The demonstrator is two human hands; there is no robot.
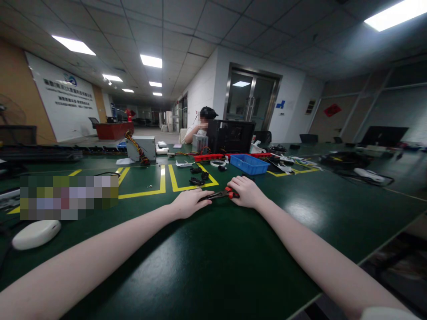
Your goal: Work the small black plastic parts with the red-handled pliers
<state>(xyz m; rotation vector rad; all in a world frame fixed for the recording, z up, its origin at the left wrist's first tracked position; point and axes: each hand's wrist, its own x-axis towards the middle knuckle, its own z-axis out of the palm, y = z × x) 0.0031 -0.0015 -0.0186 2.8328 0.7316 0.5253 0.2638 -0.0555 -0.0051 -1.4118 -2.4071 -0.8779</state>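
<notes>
Both my arms reach forward over the dark green table (207,262). My right hand (245,192) is closed on the red and black handles of a pair of pliers (223,194) lying low over the table. My left hand (189,203) is curled, its fingertips pinched at the pliers' black tip. Whether something small sits between the jaws I cannot make out. Just beyond the hands, a few black cable pieces (196,180) lie inside a yellow-taped square.
A blue bin (248,164), a red tray (208,157), a black computer case (234,135) and a grey power supply with wires (142,148) stand further back. A person sits behind the case. A white device (36,234) lies at the left. The table edge runs at the right.
</notes>
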